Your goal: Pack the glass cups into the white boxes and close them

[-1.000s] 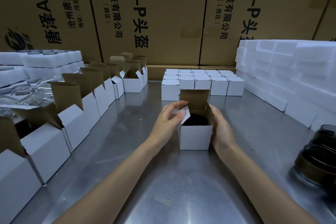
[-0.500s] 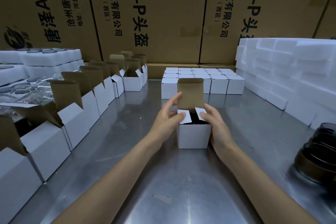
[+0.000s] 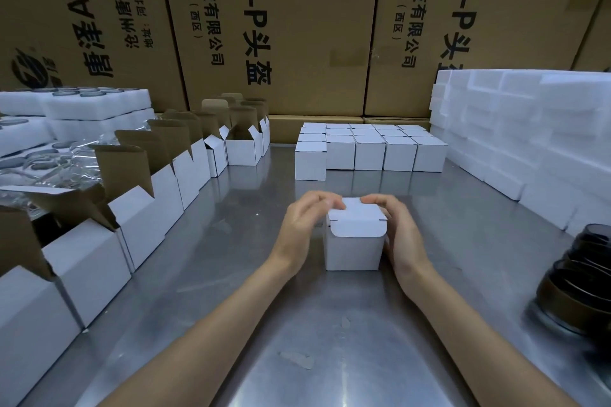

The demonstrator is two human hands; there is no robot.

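Note:
A small white box stands in the middle of the steel table, its top lid folded down with the tuck flap lying over the front edge. The cup inside is hidden. My left hand grips the box's left side, fingers curled over the back of the lid. On the opposite side my right hand holds the box, its fingers also resting on the lid's back edge. A stack of dark glass cups sits at the right edge of the table.
A row of open white boxes with raised brown flaps lines the left side. Closed white boxes are grouped at the back centre. White foam blocks are stacked on the right, foam trays on the left. Large cardboard cartons form the back wall.
The box's upright brown lid has been folded down over the side flaps, covering the cup. Both hands have moved up onto the lid.

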